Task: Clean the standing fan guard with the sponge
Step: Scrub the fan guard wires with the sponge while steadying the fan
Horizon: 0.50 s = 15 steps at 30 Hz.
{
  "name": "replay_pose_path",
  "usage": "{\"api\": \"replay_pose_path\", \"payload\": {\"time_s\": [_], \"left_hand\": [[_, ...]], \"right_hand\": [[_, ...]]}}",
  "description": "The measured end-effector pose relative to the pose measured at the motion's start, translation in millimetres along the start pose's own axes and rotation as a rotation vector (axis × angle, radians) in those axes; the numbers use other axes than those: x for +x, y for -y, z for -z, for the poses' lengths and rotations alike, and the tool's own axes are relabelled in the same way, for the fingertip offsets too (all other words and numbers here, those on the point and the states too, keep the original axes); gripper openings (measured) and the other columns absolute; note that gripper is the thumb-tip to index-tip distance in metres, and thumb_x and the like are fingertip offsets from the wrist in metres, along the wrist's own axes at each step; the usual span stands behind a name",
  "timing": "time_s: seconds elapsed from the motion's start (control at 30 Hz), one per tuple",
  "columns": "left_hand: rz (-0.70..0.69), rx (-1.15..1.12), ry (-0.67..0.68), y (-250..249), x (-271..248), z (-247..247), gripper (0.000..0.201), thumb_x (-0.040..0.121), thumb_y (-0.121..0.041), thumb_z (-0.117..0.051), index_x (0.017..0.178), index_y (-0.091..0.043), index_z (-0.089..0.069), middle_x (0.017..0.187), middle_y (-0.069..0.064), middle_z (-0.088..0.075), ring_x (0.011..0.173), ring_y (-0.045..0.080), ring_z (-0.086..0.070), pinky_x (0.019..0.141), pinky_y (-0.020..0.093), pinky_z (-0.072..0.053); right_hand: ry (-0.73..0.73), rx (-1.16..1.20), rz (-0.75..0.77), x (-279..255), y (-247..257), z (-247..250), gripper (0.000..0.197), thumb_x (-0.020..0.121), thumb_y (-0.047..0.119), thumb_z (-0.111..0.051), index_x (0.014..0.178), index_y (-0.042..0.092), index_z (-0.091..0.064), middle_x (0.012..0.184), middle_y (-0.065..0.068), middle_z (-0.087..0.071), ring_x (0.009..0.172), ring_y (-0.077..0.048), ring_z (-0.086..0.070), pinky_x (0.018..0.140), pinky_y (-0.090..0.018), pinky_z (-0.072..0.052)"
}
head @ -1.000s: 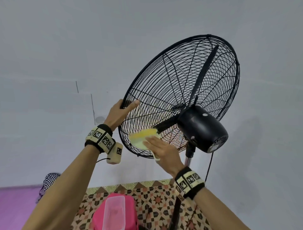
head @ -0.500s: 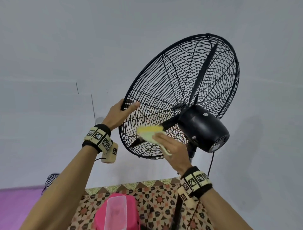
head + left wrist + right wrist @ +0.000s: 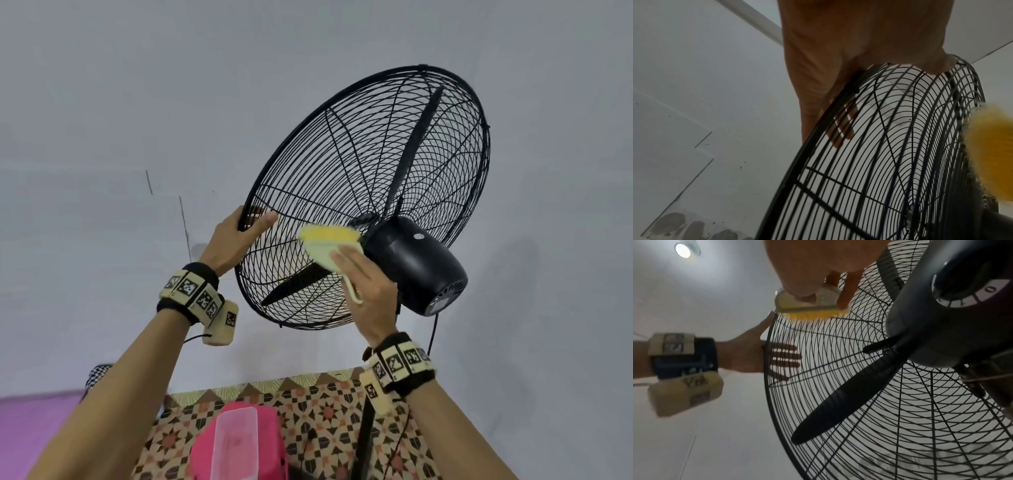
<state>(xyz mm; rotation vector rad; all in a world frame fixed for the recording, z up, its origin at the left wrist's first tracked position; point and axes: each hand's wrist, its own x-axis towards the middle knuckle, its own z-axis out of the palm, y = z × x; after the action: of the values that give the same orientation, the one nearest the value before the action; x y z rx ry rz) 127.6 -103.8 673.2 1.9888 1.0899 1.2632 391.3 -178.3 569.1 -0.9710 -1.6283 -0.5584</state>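
Observation:
The standing fan's black wire guard tilts upward, with dark blades inside and a black motor housing behind it. My left hand grips the guard's left rim, thumb on the rear side and fingers on the front, as the right wrist view shows. My right hand holds the sponge, a yellow scrubbing face on a pale green back with a handle. Its yellow face presses on the rear wires just left of the motor housing. The sponge touches the guard near the rim; it is blurred at the edge.
Below stand a pink stool with a clear plastic box on it, a patterned mat and the fan's pole with a hanging cable. A grey wall is close behind the fan. A purple surface lies at lower left.
My right hand has slid the sponge up the rear guard, from the lower wires to beside the motor housing. My left hand has kept its grip on the rim.

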Motion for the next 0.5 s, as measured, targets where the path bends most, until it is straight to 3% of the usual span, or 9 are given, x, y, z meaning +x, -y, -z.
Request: {"api": "replay_pose_path", "payload": {"time_s": [0.07,0.2,0.33,0.4,0.5], "left_hand": [[0.008,-0.001,-0.009,1.2,-0.8,0.4,0.097,0.064,-0.104,-0.046,0.118,-0.025,-0.061,0.111,0.004,-0.071,0.108,0.026,-0.067,0.093,0.049,-0.054],[0.030,-0.002,-0.010,5.5,-1.5,2.4,0.097,0.064,-0.104,-0.046,0.118,-0.025,-0.061,0.115,0.006,-0.072,0.111,0.028,-0.068,0.097,0.054,-0.055],[0.005,0.003,0.000,1.3,-0.3,-0.7,0.085,0.065,-0.103,-0.047,0.113,-0.033,-0.059,0.116,0.007,-0.072,0.111,0.029,-0.068,0.096,0.053,-0.055],[0.005,-0.002,-0.002,2.5,1.2,-2.4,0.078,0.065,-0.103,-0.048,0.108,-0.038,-0.058,0.117,0.011,-0.071,0.111,0.032,-0.067,0.095,0.054,-0.054],[0.020,-0.015,-0.008,10.6,4.0,-0.7,0.080,0.066,-0.100,-0.053,0.115,-0.036,-0.061,0.118,0.006,-0.071,0.110,0.026,-0.068,0.098,0.053,-0.055]], "right_hand": [[0.025,0.031,-0.037,-0.8,-3.7,-6.1,0.054,0.090,0.001,-0.072,0.141,0.016,-0.062,0.143,-0.007,-0.062,0.131,-0.021,-0.061,0.104,-0.039,-0.055],[0.268,0.031,0.060,-29.4,-11.9,-8.0,0.054,0.086,0.000,-0.077,0.136,0.019,-0.066,0.138,-0.002,-0.066,0.123,-0.019,-0.066,0.093,-0.044,-0.061],[0.046,0.100,0.007,-11.7,-7.1,2.5,0.053,0.090,-0.003,-0.073,0.139,0.015,-0.063,0.141,-0.003,-0.064,0.129,-0.014,-0.062,0.104,-0.033,-0.055],[-0.021,0.108,-0.025,-0.3,-3.4,-1.9,0.052,0.090,-0.004,-0.073,0.139,0.013,-0.064,0.141,-0.006,-0.064,0.129,-0.016,-0.062,0.104,-0.032,-0.054],[0.115,0.070,-0.014,-9.4,-3.4,-12.3,0.054,0.090,0.001,-0.074,0.139,0.018,-0.063,0.140,-0.004,-0.065,0.122,-0.016,-0.067,0.093,-0.037,-0.062]]}}
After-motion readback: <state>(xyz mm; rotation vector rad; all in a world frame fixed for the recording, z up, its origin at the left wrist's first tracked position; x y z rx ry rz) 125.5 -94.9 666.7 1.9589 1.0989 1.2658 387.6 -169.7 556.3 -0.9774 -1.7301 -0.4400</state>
